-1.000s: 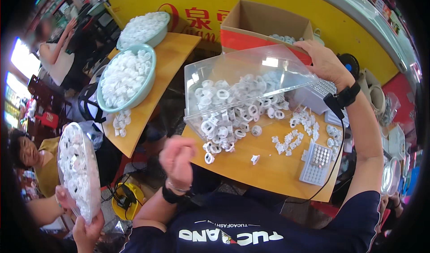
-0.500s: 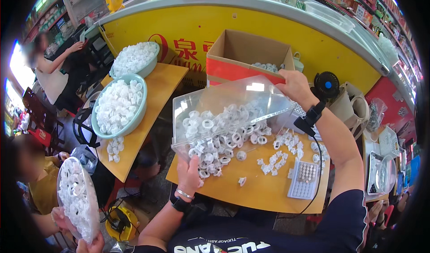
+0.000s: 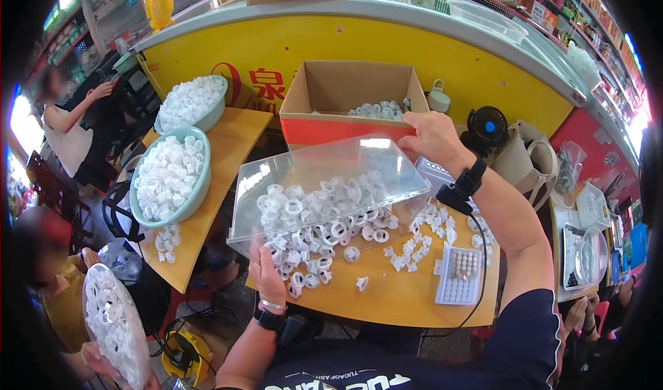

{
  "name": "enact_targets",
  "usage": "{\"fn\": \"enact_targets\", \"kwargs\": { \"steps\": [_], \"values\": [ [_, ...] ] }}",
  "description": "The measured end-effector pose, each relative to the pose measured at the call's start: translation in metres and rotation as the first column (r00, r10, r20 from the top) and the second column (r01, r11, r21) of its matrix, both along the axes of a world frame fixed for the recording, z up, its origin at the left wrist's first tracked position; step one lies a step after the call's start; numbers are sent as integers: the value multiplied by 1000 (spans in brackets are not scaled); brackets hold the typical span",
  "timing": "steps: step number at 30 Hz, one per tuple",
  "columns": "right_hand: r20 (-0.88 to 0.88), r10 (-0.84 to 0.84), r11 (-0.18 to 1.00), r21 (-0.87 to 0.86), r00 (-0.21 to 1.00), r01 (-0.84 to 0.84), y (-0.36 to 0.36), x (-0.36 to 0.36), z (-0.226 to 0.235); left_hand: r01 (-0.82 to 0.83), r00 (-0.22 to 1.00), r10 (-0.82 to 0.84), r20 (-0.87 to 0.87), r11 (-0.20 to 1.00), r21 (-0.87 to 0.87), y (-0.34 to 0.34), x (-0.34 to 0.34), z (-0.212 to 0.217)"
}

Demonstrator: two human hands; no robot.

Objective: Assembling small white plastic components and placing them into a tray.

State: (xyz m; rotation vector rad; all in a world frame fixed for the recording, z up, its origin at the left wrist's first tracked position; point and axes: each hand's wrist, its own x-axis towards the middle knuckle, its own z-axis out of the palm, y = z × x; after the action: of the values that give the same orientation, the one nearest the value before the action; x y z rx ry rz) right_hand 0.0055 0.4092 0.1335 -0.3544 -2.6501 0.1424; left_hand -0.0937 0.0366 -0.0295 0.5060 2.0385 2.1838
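A clear plastic box (image 3: 314,159) is held tilted over a heap of white ring-like plastic parts (image 3: 324,248) on the wooden table. Many parts show through its transparent wall; which lie inside and which beneath is hard to tell. My left hand (image 3: 267,276) grips the box at its near left corner, thumb up along the wall. At the far right end my right hand (image 3: 438,141) is closed on the box's edge, beside the cardboard carton (image 3: 345,128). Smaller white pieces (image 3: 414,248) lie scattered to the right, near a compartmented tray (image 3: 457,290) partly filled with small round pieces.
The carton holds more white parts. Two pale green basins (image 3: 207,183) heaped with white parts stand on a side table (image 3: 235,131). Behind my right arm are a black fan (image 3: 487,129) and beige bag (image 3: 525,159). A cable hangs from my right wrist. Lower left, someone holds a full round tray (image 3: 114,321).
The clear box and both my hands have shifted slightly left in the picture and the box sits a little lower. The whole view has shifted too, showing more of the carton's inside.
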Motion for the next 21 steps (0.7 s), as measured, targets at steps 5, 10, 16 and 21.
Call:
{"fn": "enact_targets", "kwargs": {
  "steps": [5, 10, 16, 21],
  "values": [
    [-64, -17, 999, -45, 998, 15, -6, 10, 22, -68, 996, 66, -53, 997, -29, -1, 1, -9],
    [-63, -60, 997, -52, 996, 56, -15, 23, 51, -64, 998, 64, -1, 998, 29, -2, 1, -13],
    [-121, -65, 997, -51, 990, 59, -22, 39, 74, -92, 995, 93, -45, 995, 40, -2, -2, -17],
    [-158, -116, 993, -51, 981, 109, -26, 51, 95, -53, 997, 48, 52, 994, 98, 0, 0, -14]
  ]
}}
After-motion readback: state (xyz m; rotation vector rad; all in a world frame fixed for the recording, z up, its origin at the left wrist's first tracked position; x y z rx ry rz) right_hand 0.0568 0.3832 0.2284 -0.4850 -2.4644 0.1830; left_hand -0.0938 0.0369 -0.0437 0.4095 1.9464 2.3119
